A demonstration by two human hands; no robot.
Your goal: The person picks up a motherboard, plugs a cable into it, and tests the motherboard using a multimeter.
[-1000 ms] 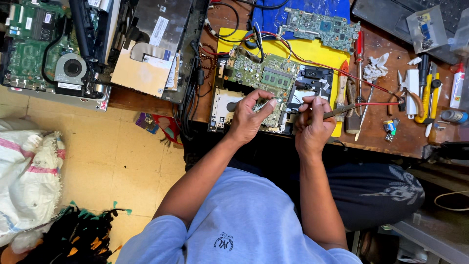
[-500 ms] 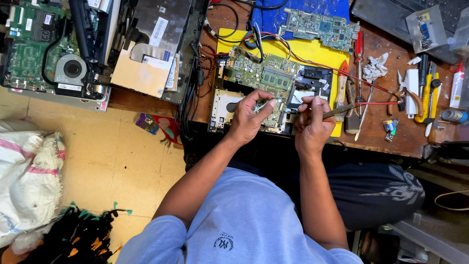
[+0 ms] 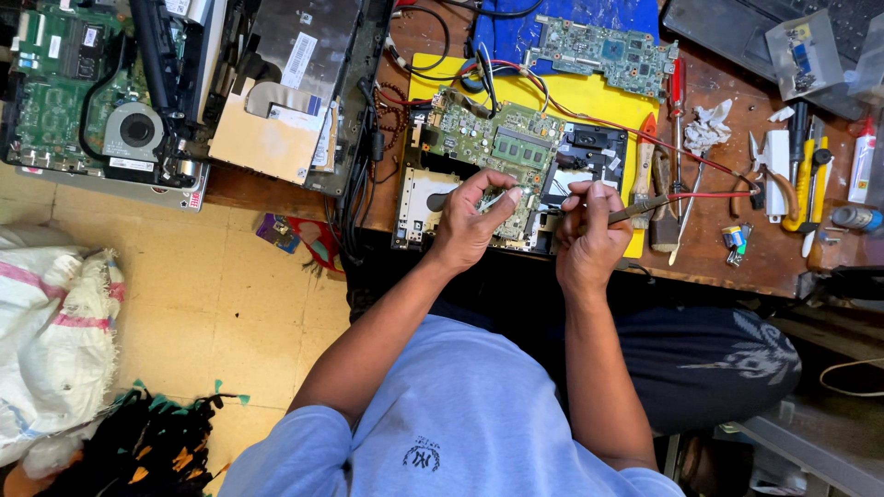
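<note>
Left hand (image 3: 470, 219) pinching a small silvery part, steadying it over the green rectangular circuit board (image 3: 493, 147) | right hand (image 3: 589, 230) gripping a red-wired slim brown-handled probe (image 3: 645, 208), tip angling toward that board for reach

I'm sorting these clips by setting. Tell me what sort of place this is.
Probably an electronics repair bench: a green laptop circuit board under both hands, an opened laptop with a round cooling fan, and screwdrivers and pliers alongside.

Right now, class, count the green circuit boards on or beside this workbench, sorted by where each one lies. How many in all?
Green circuit board under the hands, on the yellow mat: 1
Green circuit board on the blue mat: 1
Green circuit board with a round fan, in the opened laptop at left: 1
Total: 3
</note>
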